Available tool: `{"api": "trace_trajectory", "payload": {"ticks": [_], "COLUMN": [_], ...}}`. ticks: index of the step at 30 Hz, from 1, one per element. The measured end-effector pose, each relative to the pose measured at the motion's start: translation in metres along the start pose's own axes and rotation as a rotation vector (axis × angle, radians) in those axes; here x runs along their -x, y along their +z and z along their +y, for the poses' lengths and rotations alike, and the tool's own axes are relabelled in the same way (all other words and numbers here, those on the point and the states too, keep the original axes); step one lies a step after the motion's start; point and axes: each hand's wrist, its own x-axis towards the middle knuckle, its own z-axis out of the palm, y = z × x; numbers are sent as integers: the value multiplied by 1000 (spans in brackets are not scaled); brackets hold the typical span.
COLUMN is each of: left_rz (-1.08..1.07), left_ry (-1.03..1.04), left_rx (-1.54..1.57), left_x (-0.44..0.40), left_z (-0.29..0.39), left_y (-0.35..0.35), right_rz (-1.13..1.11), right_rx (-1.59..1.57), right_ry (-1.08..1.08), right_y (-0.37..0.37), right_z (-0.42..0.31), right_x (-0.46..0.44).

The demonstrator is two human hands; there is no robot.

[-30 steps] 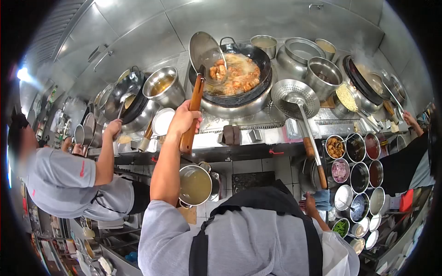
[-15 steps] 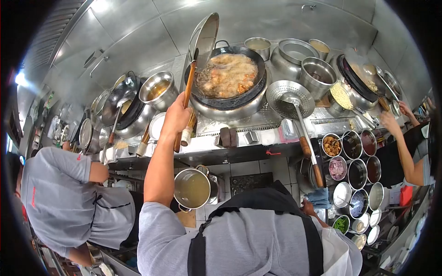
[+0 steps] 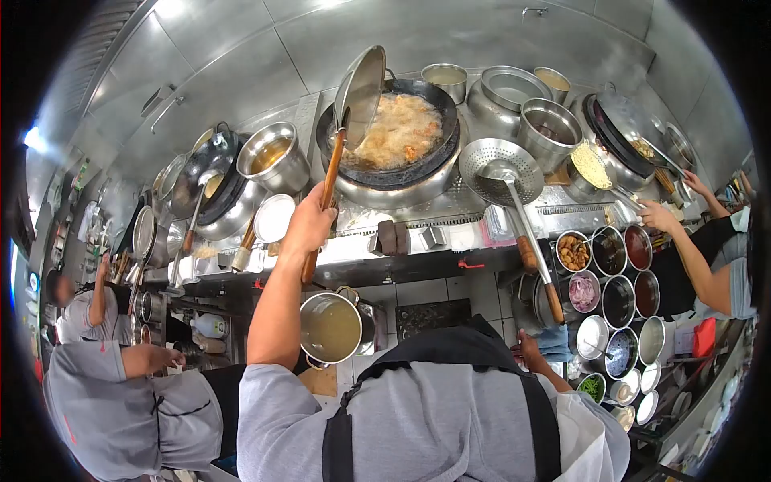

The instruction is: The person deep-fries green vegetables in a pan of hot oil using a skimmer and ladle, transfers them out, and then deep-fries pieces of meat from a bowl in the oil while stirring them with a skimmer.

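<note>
My left hand is closed around the wooden handle of a round strainer. The strainer's head stands tilted on edge over the left side of a black wok. Pieces of food fry in the foaming oil inside the wok. Low on my right side is my right hand, beside a blue cloth; its fingers are too small and dark to make out. To the wok's right, a perforated skimmer with a ladle in it rests on the stove, wooden handles pointing toward me.
A two-handled pot of liquid stands below my left forearm. Several metal tins of ingredients fill the right side. A co-worker bends at the left; another co-worker's hand reaches toward handles at the right. More pots line the stove.
The strainer's head has come down and right, nearer the oil. The co-worker at left has leaned lower, revealing another person behind. At right, the co-worker's hand has moved left toward the handles.
</note>
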Motion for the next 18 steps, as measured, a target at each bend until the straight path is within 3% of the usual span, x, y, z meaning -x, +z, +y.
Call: {"api": "trace_trajectory", "payload": {"ticks": [3, 5, 7, 10, 12, 15, 18], "left_rz": [-56, -112, -141, -9, 231, -5, -130], "left_ry": [-56, -96, -114, 42, 385, 24, -53], "left_rx": [148, 185, 169, -71, -304, -13, 117], "left_x": [10, 11, 4, -8, -31, -33, -66], "left_z": [-2, -8, -8, -12, -42, 15, 14], "left_y": [2, 2, 1, 10, 26, 28, 35], "right_rz": [-1, -103, -135, -77, -36, -23, -92], "right_rx": [30, 291, 392, 218, 9, 8, 11], "right_ry": [6, -330, -375, -82, 30, 63, -28], "right_y": [-1, -15, -18, -13, -10, -4, -2], "right_z": [12, 37, 37, 24, 25, 22, 26], "right_x": [4, -12, -5, -6, -8, -8, -15]}}
